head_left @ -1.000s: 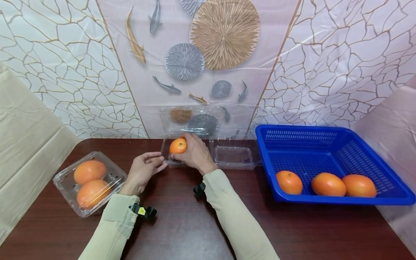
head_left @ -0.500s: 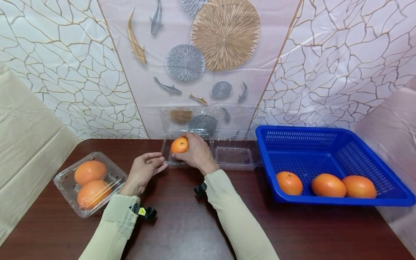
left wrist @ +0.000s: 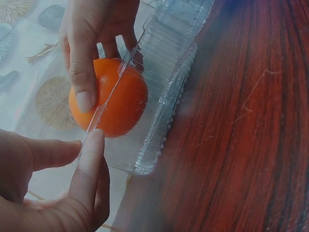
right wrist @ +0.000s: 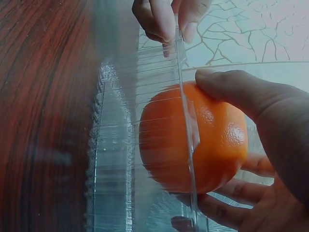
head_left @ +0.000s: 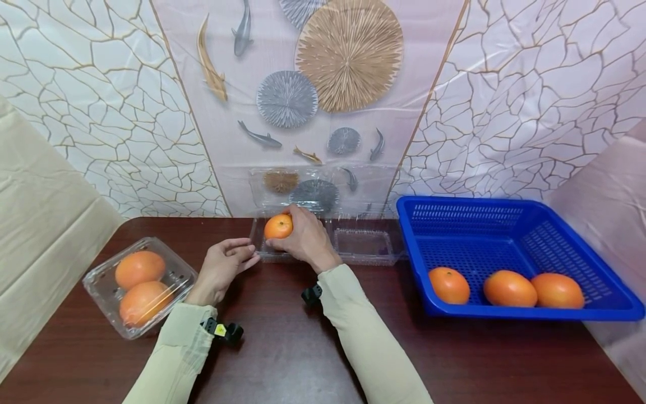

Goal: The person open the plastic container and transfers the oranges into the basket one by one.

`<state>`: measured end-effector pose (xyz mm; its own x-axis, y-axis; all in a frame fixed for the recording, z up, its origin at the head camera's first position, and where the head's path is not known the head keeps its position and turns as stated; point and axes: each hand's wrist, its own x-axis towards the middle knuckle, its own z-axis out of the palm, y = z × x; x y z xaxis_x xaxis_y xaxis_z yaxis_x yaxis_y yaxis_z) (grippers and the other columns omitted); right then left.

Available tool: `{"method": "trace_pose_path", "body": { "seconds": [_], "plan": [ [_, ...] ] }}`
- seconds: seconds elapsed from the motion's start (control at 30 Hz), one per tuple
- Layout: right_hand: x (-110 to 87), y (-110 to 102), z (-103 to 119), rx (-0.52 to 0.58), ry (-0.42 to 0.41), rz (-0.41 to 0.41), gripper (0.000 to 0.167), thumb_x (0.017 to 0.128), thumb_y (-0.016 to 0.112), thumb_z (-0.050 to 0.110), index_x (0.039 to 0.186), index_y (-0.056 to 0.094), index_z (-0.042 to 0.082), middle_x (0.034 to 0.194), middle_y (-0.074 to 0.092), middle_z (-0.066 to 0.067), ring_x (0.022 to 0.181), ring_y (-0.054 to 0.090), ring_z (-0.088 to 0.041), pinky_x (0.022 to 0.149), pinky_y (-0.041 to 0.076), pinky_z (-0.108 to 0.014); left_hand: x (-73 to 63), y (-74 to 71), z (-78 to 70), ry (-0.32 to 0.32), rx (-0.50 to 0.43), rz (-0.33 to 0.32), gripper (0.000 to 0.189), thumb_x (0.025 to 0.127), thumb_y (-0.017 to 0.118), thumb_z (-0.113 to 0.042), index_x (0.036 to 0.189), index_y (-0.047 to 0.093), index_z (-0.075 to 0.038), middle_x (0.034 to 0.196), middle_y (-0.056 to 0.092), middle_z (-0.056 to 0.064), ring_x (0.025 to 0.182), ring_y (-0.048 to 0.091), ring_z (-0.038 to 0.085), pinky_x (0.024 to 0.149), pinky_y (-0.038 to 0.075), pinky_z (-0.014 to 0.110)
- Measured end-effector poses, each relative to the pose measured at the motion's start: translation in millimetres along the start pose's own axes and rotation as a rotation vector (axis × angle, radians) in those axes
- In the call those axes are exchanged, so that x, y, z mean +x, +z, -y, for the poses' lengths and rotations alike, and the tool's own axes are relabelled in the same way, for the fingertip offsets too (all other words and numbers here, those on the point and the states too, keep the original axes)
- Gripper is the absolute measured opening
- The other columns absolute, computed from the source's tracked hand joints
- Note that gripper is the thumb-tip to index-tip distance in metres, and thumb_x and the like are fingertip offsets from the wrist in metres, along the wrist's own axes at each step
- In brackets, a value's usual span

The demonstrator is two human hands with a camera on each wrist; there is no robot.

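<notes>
My right hand holds an orange inside the left one of two clear plastic clamshell boxes at the back of the table. In the right wrist view its thumb lies over the orange and the fingers curl beneath. My left hand pinches the near left rim of that clamshell box between thumb and fingertips, as the left wrist view shows. The box's lid stands raised against the wall. Beside it sits the second open clamshell box, with no fruit in it.
At the left lies a closed clamshell box with two oranges inside. A blue plastic basket stands at the right, holding three oranges along its near side. The patterned wall covering rises right behind the boxes.
Over the last second the right hand and its orange have shifted very slightly right. My left hand keeps its pinch on the box rim.
</notes>
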<state>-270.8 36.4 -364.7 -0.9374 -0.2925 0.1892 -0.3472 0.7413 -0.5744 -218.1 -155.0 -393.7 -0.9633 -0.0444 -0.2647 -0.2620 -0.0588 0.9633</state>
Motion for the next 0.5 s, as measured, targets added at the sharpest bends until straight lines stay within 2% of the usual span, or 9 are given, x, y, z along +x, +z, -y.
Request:
{"method": "trace_pose_path", "body": {
  "seconds": [0.5],
  "plan": [
    [-2.0,-6.6,0.0,0.01,0.01,-0.015,0.069,0.075,0.091,0.045,0.124,0.054,0.014,0.11,0.065,-0.004,0.093,0.063,-0.021,0.076,0.057,-0.034,0.0,-0.1,0.1,0.004,-0.007,0.002,0.046,0.105,0.056,-0.007,0.147,0.044,0.004,0.141,0.052,0.027,0.094,0.072,0.006,0.104,0.057,0.034]
  ]
}}
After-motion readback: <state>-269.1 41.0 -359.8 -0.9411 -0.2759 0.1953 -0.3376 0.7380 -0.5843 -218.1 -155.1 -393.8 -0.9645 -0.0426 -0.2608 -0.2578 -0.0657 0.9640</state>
